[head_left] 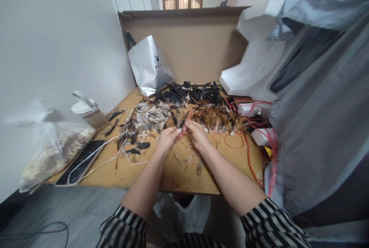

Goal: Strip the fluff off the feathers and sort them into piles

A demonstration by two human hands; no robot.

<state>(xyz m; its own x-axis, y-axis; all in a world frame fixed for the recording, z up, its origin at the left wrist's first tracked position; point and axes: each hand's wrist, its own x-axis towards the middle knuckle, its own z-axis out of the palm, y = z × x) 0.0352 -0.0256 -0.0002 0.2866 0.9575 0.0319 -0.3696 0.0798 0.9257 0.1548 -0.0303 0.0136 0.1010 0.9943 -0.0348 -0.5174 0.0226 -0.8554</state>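
Holding: a small bundle of feathers (184, 124) bound in red, pinched between both hands over the middle of the surface (178, 171).
Left hand: left hand (168, 137), fingers closed on the lower end of the bundle, fingertips touching the right hand.
Right hand: right hand (196, 133), fingers closed on the same bundle from the other side.
Bundle position: tilted, its top pointing away from the person, just in front of the feather piles.
Feather piles: grey-and-white feathers (148, 117) to the left, brown feathers (219, 119) to the right, black feathers (190, 93) behind both.
Red string (253, 133): loose loops on the right side of the surface, running off its edge.
Phone (82, 161): flat at the left front corner, with white strips lying across it.
Plastic bag (54, 150): left of the phone, contents unclear.
Bottle (89, 111): white cap, standing behind the bag.
Silver bag (150, 65): leaning on the cardboard wall (198, 44) at the back.
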